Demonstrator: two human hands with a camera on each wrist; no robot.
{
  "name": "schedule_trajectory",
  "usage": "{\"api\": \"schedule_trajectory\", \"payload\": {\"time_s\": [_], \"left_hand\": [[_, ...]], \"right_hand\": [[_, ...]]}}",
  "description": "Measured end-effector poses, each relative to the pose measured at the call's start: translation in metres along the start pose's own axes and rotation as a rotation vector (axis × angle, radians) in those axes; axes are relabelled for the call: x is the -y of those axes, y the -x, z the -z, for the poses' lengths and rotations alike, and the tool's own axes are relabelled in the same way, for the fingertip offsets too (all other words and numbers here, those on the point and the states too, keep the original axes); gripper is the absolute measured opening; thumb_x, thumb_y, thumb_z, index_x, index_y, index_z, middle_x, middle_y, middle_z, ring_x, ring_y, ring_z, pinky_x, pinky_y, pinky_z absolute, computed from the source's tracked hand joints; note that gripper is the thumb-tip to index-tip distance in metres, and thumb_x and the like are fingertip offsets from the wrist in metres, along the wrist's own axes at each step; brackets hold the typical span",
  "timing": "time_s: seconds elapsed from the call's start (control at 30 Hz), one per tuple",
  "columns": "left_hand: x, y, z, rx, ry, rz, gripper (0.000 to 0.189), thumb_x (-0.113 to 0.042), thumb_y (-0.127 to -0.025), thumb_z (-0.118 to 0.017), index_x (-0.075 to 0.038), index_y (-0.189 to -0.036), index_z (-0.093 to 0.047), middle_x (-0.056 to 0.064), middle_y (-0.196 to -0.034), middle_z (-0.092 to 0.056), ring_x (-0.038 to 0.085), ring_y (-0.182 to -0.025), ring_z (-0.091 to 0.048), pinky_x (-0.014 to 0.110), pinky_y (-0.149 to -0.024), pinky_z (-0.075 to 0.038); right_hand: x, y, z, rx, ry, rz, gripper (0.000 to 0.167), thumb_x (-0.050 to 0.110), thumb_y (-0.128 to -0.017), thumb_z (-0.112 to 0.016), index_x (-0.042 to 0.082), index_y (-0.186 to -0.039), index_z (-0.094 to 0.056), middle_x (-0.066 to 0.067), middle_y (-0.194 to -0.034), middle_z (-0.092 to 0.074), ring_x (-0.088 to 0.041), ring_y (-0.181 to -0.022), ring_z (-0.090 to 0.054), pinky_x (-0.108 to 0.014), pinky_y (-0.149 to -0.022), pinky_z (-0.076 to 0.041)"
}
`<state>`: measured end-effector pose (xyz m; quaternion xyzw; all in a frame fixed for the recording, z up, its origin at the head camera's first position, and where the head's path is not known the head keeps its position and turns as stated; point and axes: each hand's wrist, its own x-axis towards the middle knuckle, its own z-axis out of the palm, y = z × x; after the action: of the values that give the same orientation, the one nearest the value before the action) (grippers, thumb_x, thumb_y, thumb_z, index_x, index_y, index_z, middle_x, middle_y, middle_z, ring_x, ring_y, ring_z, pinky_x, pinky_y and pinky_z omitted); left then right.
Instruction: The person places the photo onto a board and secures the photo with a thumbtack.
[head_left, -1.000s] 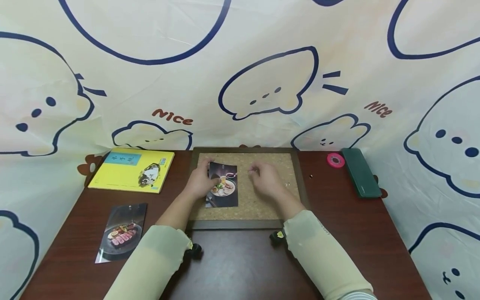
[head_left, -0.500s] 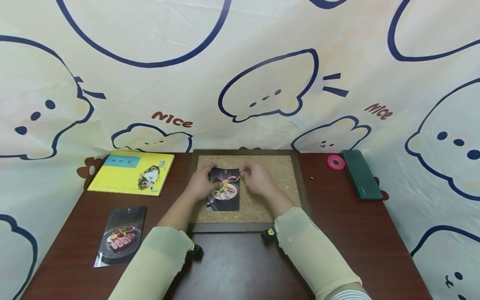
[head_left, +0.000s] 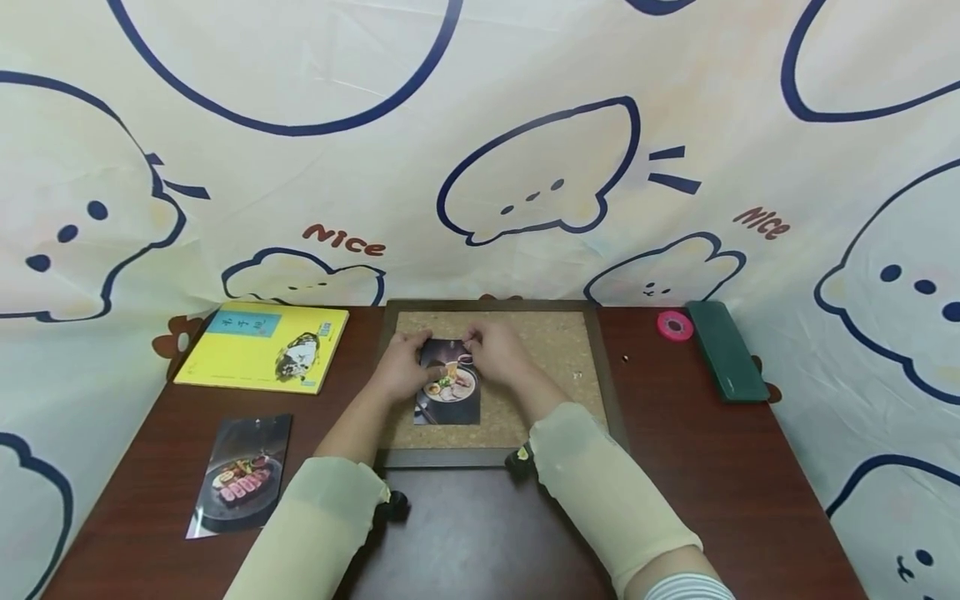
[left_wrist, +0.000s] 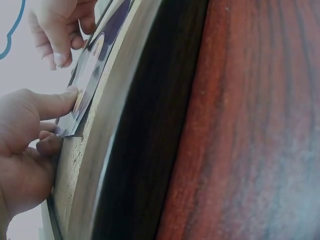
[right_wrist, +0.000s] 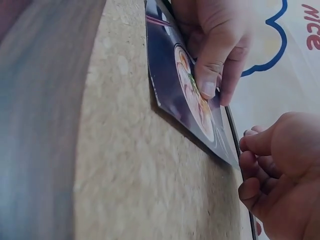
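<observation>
A photo of a noodle bowl is held against the cork board. My left hand grips its left edge, thumb across the front and fingers behind, plainest in the left wrist view. My right hand is at the photo's upper right corner, thumb and forefinger pinched together. In the right wrist view, a tiny dark thing shows at the fingertips of that hand; its kind is too small to make out. The photo's edge bows slightly off the cork in that view.
Left of the board lie a yellow book and a second photo of a meat dish. At right are a pink tape roll, a green case and a tiny gold speck. A patterned cloth stands behind.
My right hand has moved left across the cork, from beside the photo to its upper right corner. My left hand stays on the photo, which has shifted slightly.
</observation>
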<state>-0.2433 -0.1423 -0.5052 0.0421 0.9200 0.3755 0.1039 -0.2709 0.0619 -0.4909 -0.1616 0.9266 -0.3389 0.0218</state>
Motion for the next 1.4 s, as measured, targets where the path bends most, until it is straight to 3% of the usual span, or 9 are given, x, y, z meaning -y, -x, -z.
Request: {"api": "schedule_trajectory", "payload": {"time_s": [0.27, 0.63, 0.87, 1.13, 1.4], "left_hand": [[0.007, -0.002, -0.004, 0.009, 0.011, -0.001, 0.086, -0.033, -0.090, -0.082, -0.006, -0.159, -0.039, 0.026, -0.146, -0.040, 0.043, -0.132, -0.048, 0.057, -0.109, -0.042], [0.008, -0.002, -0.006, -0.004, 0.031, 0.006, 0.086, -0.030, -0.089, -0.083, -0.006, -0.159, -0.040, 0.024, -0.146, -0.041, 0.040, -0.132, -0.049, 0.055, -0.110, -0.041], [0.006, -0.002, -0.005, 0.005, 0.047, 0.003, 0.086, -0.029, -0.090, -0.083, -0.005, -0.159, -0.039, 0.023, -0.144, -0.042, 0.039, -0.131, -0.049, 0.054, -0.110, -0.041], [0.006, -0.002, -0.005, -0.001, 0.034, 0.010, 0.087, -0.030, -0.090, -0.083, -0.006, -0.160, -0.038, 0.022, -0.145, -0.042, 0.038, -0.130, -0.049, 0.053, -0.110, -0.042], [0.005, -0.003, -0.002, -0.007, 0.031, 0.013, 0.086, -0.030, -0.089, -0.083, -0.006, -0.159, -0.040, 0.023, -0.146, -0.042, 0.039, -0.131, -0.049, 0.053, -0.110, -0.041]], "right_hand": [[0.006, -0.009, -0.008, 0.093, 0.036, -0.059, 0.015, 0.010, -0.103, -0.056, 0.013, -0.102, -0.071, 0.001, -0.092, -0.068, -0.016, -0.081, -0.062, -0.032, -0.073, -0.051], [0.011, -0.022, -0.012, 0.173, 0.146, -0.038, 0.020, 0.007, -0.102, -0.058, 0.014, -0.105, -0.076, 0.001, -0.101, -0.072, -0.017, -0.099, -0.067, -0.038, -0.092, -0.054], [0.015, -0.030, -0.011, 0.221, 0.260, -0.023, 0.018, 0.013, -0.099, -0.061, 0.019, -0.105, -0.077, 0.004, -0.103, -0.073, -0.015, -0.099, -0.068, -0.035, -0.093, -0.054], [0.015, -0.032, -0.011, 0.207, 0.217, -0.062, 0.017, 0.016, -0.100, -0.063, 0.020, -0.106, -0.078, 0.004, -0.102, -0.075, -0.015, -0.097, -0.068, -0.036, -0.091, -0.055], [0.014, -0.035, -0.013, 0.173, 0.224, -0.074, 0.015, 0.018, -0.100, -0.064, 0.022, -0.098, -0.078, 0.006, -0.094, -0.074, -0.014, -0.089, -0.066, -0.037, -0.086, -0.055]]}}
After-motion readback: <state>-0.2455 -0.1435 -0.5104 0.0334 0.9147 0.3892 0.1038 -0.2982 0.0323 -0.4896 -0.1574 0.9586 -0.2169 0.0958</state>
